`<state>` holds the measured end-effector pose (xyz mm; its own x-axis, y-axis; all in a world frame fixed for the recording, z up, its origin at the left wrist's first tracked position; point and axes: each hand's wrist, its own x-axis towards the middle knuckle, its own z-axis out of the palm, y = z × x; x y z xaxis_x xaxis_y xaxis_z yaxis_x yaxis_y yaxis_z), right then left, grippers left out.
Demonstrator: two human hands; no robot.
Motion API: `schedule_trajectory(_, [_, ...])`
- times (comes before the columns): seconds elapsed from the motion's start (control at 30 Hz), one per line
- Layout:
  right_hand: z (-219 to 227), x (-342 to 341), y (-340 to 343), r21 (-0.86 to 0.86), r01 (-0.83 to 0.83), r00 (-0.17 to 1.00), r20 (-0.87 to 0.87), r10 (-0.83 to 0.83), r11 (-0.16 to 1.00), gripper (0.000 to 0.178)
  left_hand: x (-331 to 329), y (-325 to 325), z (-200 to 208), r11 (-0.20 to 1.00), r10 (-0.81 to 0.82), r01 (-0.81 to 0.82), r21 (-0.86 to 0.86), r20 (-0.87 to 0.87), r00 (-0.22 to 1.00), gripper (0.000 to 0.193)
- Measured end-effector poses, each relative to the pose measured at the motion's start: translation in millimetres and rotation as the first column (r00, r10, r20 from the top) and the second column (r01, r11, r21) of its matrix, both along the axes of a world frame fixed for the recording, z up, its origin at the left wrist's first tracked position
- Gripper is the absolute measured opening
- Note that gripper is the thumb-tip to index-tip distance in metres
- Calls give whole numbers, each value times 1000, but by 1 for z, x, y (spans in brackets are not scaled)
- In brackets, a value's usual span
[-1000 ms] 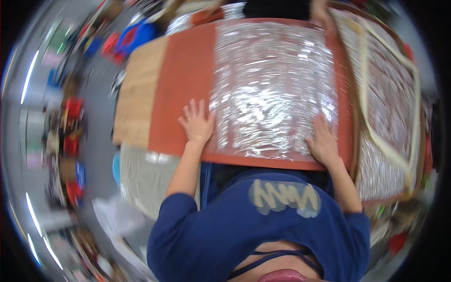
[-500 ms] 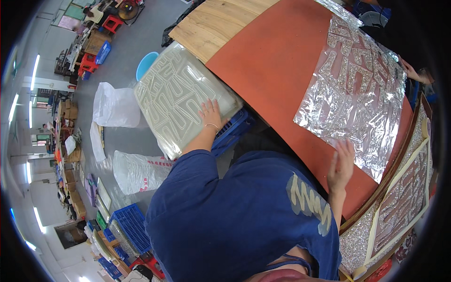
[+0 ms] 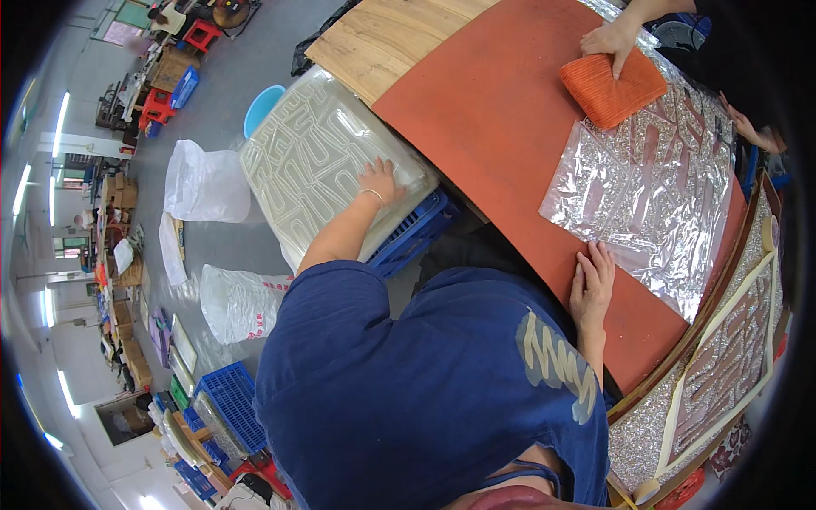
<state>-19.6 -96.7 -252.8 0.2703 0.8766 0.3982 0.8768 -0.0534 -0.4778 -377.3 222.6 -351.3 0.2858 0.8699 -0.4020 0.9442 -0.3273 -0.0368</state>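
Observation:
My left hand (image 3: 380, 182) lies flat, fingers spread, on a stack of clear plastic sheets (image 3: 297, 183) marked with pale curved outlines. The stack rests on a blue plastic crate (image 3: 414, 229). On the red-brown mat (image 3: 476, 110) of the table, my right hand (image 3: 592, 285) rests with its fingers stretched out, beside the near edge of a shiny clear film (image 3: 629, 217) over silvery glitter shapes. At the film's far end another person's hand (image 3: 614, 41) presses a folded orange cloth (image 3: 614, 87) down. A further hand (image 3: 744, 127) is at the film's right side.
Wooden boards (image 3: 382, 47) adjoin the mat's far left. A glittery panel with cream strips (image 3: 722, 374) stands at the right. On the floor at left are a light-blue basin (image 3: 262, 109), a white plastic bag (image 3: 200, 183), another clear bag (image 3: 238, 306) and a blue basket (image 3: 234, 406).
The other person's hand has come in from the far side with the orange cloth onto the film. My right hand has moved left, down onto the mat. My left hand remains on the stack.

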Motion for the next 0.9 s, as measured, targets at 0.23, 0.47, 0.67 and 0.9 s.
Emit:
schedule_trajectory(0.23, [0, 4, 1, 1, 12, 1000, -13, -12, 1000, 19, -2, -14, -15, 970, -244, 244, -16, -116, 963, 68])
schedule_trajectory(0.47, [0, 2, -1, 2, 31, 999, -44, -31, 1000, 19, 22, -15, -13, 983, -179, 184, 30, -104, 978, 58])
schedule_trajectory(0.67, [1, 0, 1, 9, 29, 998, -47, -29, 1000, 18, 28, -3, -22, 968, 138, -155, 197, 97, 986, 24])
schedule_trajectory(0.9, [0, 4, -2, 13, 36, 997, -66, -35, 999, 17, -13, 9, 16, 985, 80, -101, 143, 142, 987, 37])
